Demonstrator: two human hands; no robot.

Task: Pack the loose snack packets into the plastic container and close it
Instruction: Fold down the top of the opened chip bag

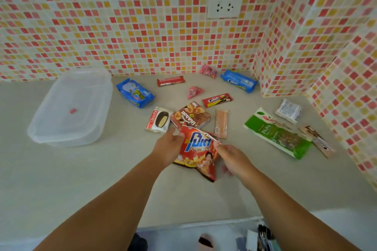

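A red potato snack bag (196, 154) is lifted a little off the counter. My left hand (169, 145) grips its upper left corner and my right hand (232, 158) pinches its upper right edge. The clear plastic container (71, 108) stands at the left with its lid on. Several loose packets lie beyond my hands: a choco pie (158, 121), a brown biscuit box (190, 117), a peach wafer (221, 123), two blue cookie packs (134, 92) (238, 80), red bars (171, 81) (217, 100) and pink packets (194, 91) (208, 71).
A green nut bag (279, 134), a white sachet (288, 111) and a brown packet (318, 140) lie at the right near the tiled corner pillar (285, 57). A tiled wall with a socket (224, 7) backs the beige counter (91, 173).
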